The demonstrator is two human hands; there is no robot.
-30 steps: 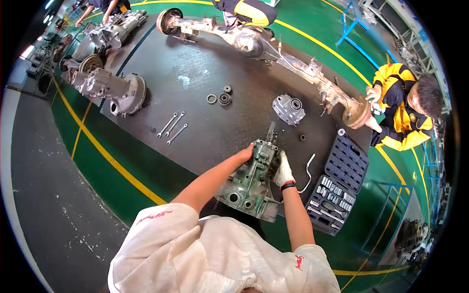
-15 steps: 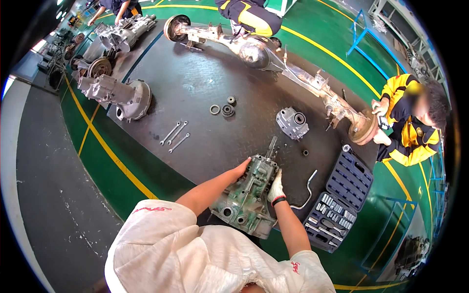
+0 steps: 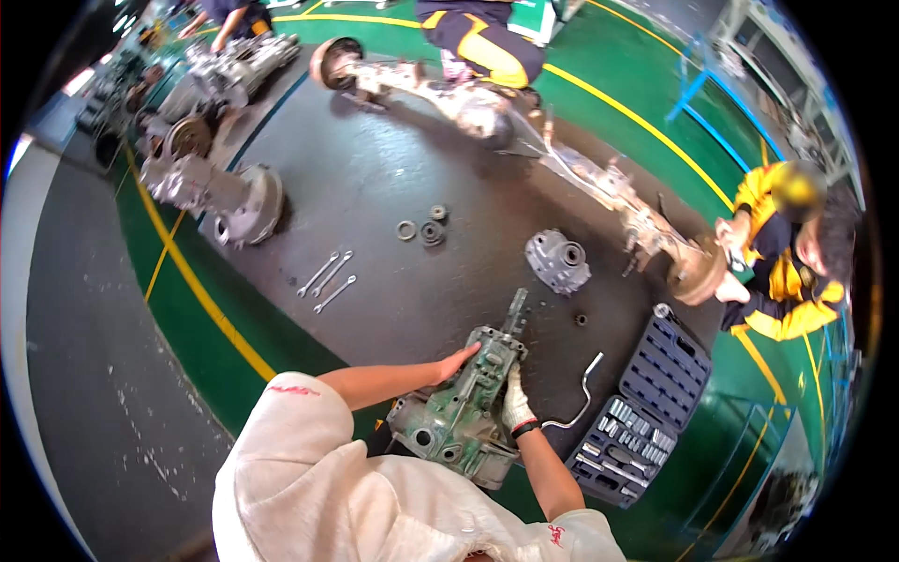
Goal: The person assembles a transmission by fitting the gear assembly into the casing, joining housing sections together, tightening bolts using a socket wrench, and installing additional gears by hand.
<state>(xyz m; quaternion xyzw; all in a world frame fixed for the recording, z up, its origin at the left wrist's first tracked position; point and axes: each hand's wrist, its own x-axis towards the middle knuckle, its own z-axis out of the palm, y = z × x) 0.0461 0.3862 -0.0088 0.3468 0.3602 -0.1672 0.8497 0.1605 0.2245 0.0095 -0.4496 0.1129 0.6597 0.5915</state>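
A green-stained metal gearbox housing (image 3: 468, 401) lies at the near edge of the dark table, its splined shaft pointing away from me. My bare left hand (image 3: 458, 362) grips its left side near the shaft end. On the opposite side, my right hand (image 3: 516, 401), in a white knitted glove, is pressed along the housing with its fingers partly hidden. Beyond the shaft, to the right, sits a smaller grey metal housing (image 3: 559, 262). A small dark gear (image 3: 581, 320) lies nearer to me.
An open socket set case (image 3: 646, 375) and a bent steel bar (image 3: 587, 398) lie at right. Several wrenches (image 3: 328, 278) and gears (image 3: 432, 232) rest farther off. A long axle (image 3: 581, 169) spans the far side, where a co-worker (image 3: 787, 253) handles its right end. Another gearbox (image 3: 225, 197) stands left.
My view has shifted, so the table and its parts sit lower in the picture. Both hands keep hold of the gearbox housing, and my left forearm lies more level.
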